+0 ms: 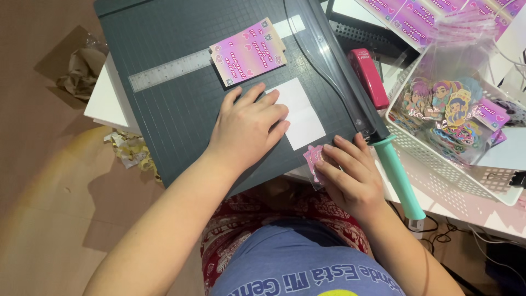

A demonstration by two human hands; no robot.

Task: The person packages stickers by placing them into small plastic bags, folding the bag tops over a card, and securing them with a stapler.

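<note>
The right hand (pixel 350 175) pinches a small pink sticker packet (pixel 314 159) at the near edge of the grey paper cutter (pixel 181 109). Just left, the left hand (pixel 249 126) lies flat, fingers together, on a white card (pixel 301 112). Beyond it sits a stack of pink cards (pixel 249 52); right, a white basket (pixel 438 159).

A white perforated plastic basket (pixel 416 156) is sitting at the right, holding clear-bagged colourful cartoon stickers (pixel 452 112). A dark red stapler (pixel 368 77) is lying just beside the basket's left wall. Sheets of pink and purple printed cards (pixel 408 16) are lying along the top edge. On the brown floor (pixel 38 208), crumpled brown paper (pixel 82 71) and crumpled yellowish scraps (pixel 131 149) are lying (well apart).
</note>
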